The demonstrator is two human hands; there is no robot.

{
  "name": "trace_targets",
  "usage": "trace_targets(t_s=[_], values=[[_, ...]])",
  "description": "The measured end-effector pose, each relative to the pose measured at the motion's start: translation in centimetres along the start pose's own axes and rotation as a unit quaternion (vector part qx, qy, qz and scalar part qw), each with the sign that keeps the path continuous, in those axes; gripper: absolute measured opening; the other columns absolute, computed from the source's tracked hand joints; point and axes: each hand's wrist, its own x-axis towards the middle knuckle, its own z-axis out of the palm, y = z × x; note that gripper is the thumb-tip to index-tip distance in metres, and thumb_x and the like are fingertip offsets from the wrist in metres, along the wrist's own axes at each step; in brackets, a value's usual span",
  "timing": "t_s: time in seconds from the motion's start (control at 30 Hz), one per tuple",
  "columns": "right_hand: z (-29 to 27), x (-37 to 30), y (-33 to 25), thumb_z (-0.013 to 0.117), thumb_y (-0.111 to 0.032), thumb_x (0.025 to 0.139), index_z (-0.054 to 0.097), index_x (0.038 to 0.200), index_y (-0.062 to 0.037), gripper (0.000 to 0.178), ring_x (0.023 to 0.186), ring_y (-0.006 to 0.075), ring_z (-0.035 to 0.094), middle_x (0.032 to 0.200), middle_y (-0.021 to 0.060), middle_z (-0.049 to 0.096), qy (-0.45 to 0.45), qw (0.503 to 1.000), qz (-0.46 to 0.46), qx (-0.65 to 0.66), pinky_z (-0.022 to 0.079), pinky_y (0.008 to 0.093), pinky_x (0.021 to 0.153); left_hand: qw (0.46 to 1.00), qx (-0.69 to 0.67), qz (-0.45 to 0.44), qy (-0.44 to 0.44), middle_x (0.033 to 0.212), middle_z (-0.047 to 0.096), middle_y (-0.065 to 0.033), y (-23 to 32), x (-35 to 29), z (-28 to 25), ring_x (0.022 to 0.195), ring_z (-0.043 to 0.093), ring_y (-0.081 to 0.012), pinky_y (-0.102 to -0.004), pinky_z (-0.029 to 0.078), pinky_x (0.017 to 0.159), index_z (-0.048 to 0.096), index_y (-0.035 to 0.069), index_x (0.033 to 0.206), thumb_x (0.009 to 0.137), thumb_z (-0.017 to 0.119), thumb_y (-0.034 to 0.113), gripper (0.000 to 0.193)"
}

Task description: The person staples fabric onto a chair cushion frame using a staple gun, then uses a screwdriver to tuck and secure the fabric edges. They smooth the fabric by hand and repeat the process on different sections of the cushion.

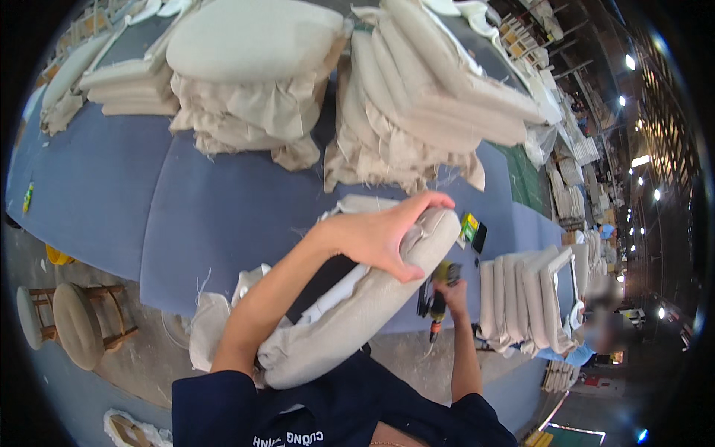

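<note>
A beige fabric-covered seat cushion (357, 316) is tilted up at the table's near edge, against my body. My left hand (383, 235) reaches over it and clasps its far right end, thumb on the outer side and fingers over the top. Its dark underside and a white strip show on the left, with loose fabric at the near left end. Just right of the cushion, my right hand (453, 293) is wrapped round the handle of a staple gun (447, 273), dark and yellowish with an orange fitting below. The gun's nose is hard to make out.
Tall stacks of beige cushions (253, 104) and upholstered panels (447, 89) stand across the grey-blue table (216, 201). A green-yellow box (468, 226) and a black phone-like object (480, 238) lie beyond the gun. Another panel stack (525, 294) is at right, stools (78, 324) at left.
</note>
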Motion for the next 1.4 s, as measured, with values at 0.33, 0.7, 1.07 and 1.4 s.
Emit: trace_targets(t_s=[0.33,0.7,1.07,1.4], values=[[-4.6,-13.5,-25.4,0.077,-0.015,0.090,0.067,0.118,0.0005,0.034,0.068,0.0145,0.061,0.088,0.0045,0.068,-0.044,0.985,-0.136,0.099,0.050,0.0294,0.064,0.999,0.021,-0.033,-0.007,0.143,0.044,-0.0143,0.6,0.1,2.0,0.135,0.044,-0.0238,-0.0350,0.036,0.112,0.026,0.006,0.153,0.070,0.080,0.016,0.099],[-2.0,-16.5,-28.4,0.086,-0.019,0.079,0.077,0.106,-0.0108,0.029,0.088,0.0184,0.070,0.099,0.0011,0.078,-0.003,0.973,-0.215,-0.083,0.041,0.0316,0.084,1.000,0.001,-0.011,-0.020,0.138,0.047,-0.0134,0.3,0.3,2.5,0.127,0.049,-0.0227,-0.0325,0.039,0.107,0.027,0.006,0.151,0.072,0.078,0.013,0.094],[-2.3,-16.4,-29.4,0.087,-0.016,0.079,0.074,0.103,-0.0030,0.030,0.080,0.0225,0.069,0.091,0.0089,0.075,0.024,0.946,-0.225,-0.234,0.051,0.0349,0.072,0.999,0.038,0.019,-0.018,0.137,0.043,-0.0174,-1.0,0.3,2.7,0.130,0.045,-0.0250,-0.0342,0.037,0.110,0.023,0.004,0.150,0.069,0.083,0.020,0.102],[-6.0,-13.8,-23.8,0.081,-0.001,0.083,0.065,0.115,0.0018,0.037,0.069,0.0128,0.064,0.090,0.0058,0.069,-0.098,0.975,-0.202,0.005,0.052,0.0295,0.060,0.996,0.058,-0.002,-0.064,0.147,0.038,-0.0161,2.6,-2.2,0.3,0.137,0.041,-0.0265,-0.0377,0.031,0.115,0.016,0.007,0.154,0.066,0.087,0.027,0.115]])
